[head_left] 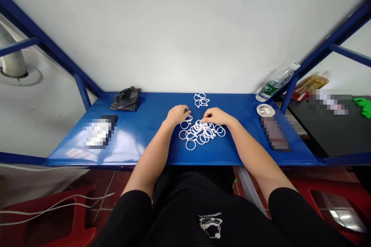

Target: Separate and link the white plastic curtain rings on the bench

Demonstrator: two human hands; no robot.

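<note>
A heap of white rings (203,132) is spread on the blue table (150,146), directly in front of the person, with many of the rings overlapped and some bearing small knobs at the edge. A smaller group of white rings (204,102) is set apart from the heap, farther back and near the pale wall (185,31).

The left hand (176,115) is held at the upper left edge of the heap, with the fingers bent inward and the thumb pointed toward the right hand. A ring is seen just below the fingertips, but whether it is gripped cannot be told. The right hand (219,116) is placed over the upper edge of the heap, with the fingers curled and the thumb brought near them; the fingertips are set among the rings, and whether one is pinched cannot be made out. A gap is left between the two hands, and the smaller group is seen beyond it.

On the left of the table, a crumpled black bag (126,99) is placed near the wall, with a blurred dark-edged object (100,132) in front of it. On the right, a clear bottle (275,85) with a green label is tilted toward the blue frame (290,94). A white coil (266,110) is laid in front of the bottle, and another blurred object (275,134) is found nearer the front edge.
</note>
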